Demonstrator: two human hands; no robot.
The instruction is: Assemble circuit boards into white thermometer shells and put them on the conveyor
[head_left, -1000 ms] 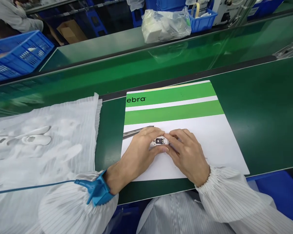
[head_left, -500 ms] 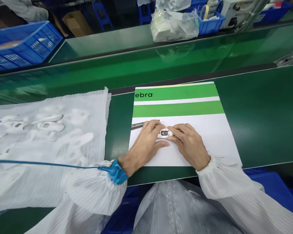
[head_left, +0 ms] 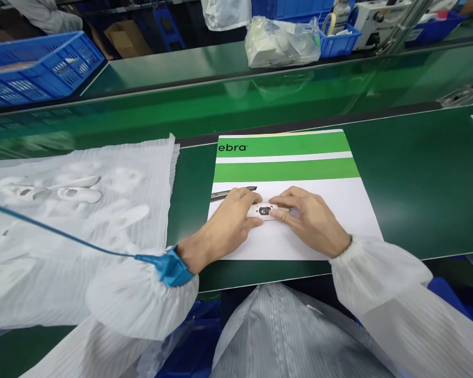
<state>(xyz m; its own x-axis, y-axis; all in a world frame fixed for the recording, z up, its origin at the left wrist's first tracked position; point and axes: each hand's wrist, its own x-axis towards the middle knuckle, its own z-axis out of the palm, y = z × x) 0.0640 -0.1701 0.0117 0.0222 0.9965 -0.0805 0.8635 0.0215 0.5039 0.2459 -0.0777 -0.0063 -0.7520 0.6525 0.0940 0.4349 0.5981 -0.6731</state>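
Between my hands, over the white sheet with green bands (head_left: 287, 169), lies a small white plastic casing (head_left: 254, 211) with a dark oblong opening in its middle. My left hand (head_left: 230, 223) grips its left end between thumb and fingers. From the other side, my right hand (head_left: 309, 218) pinches the casing's right end, its thumb close to the dark opening. A pair of dark tweezers (head_left: 232, 193) seems to lie on the sheet just beyond my left hand, partly covered by it. A blue wrist strap (head_left: 173, 268) with a cord circles my left wrist.
White foam sheeting (head_left: 142, 157) at the left carries several white plastic casings (head_left: 79, 195). Beyond the green bench (head_left: 418, 173) stands a low green barrier (head_left: 205, 113). Behind it are a blue crate (head_left: 43, 65), a plastic bag (head_left: 281, 44) and a small blue basket (head_left: 339, 42).
My right hand has opened out slightly, and its thumb has shifted along the casing toward the dark opening. The left thumb has drawn back to the casing's lower edge. The strap cord now slants.
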